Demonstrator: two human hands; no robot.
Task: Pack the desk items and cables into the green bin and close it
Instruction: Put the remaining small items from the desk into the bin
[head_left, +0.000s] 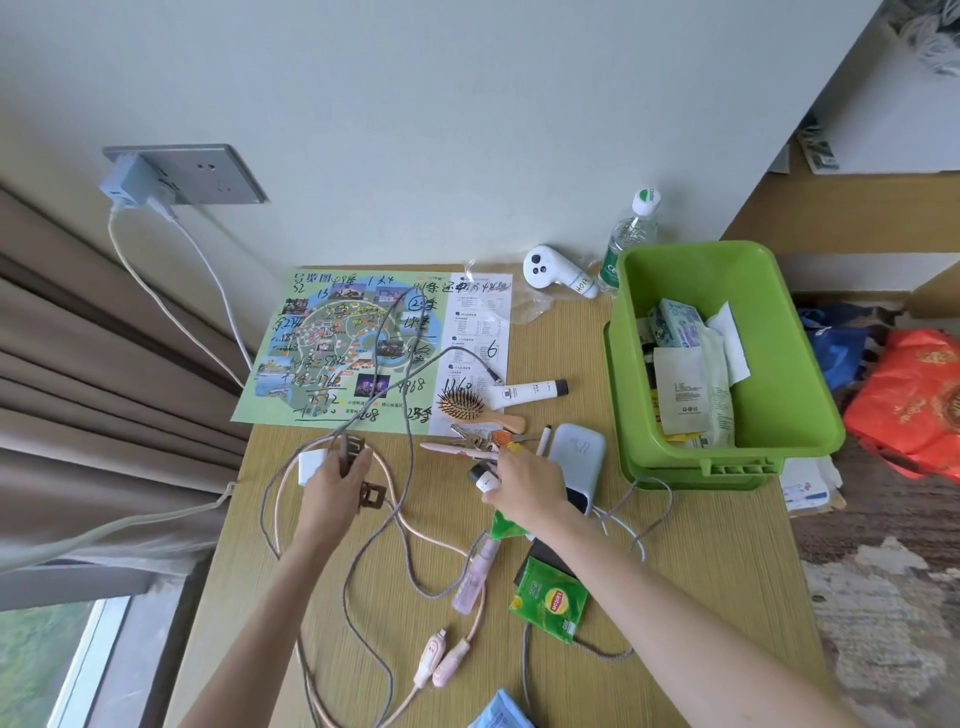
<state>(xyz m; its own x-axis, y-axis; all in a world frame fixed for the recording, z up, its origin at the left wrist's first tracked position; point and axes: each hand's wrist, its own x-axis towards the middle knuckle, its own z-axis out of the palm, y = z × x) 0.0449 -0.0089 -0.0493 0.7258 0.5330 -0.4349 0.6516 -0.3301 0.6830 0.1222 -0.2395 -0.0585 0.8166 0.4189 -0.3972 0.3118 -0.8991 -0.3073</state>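
Green bin (779, 332): one, open. Left hand (332, 486) closed on one white charger (311, 465); right hand (524, 491) pinching one small white tube (485, 482).

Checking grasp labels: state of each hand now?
Left hand: closed on white charger and cables.
Right hand: closed on small white item.

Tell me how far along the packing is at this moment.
Early. The green bin holds only packets and papers and stands open; no lid identifiable. The left hand grips a white charger with cables, the right hand a small white item. Hairbrush, keys, power bank and tea packet remain on the desk.
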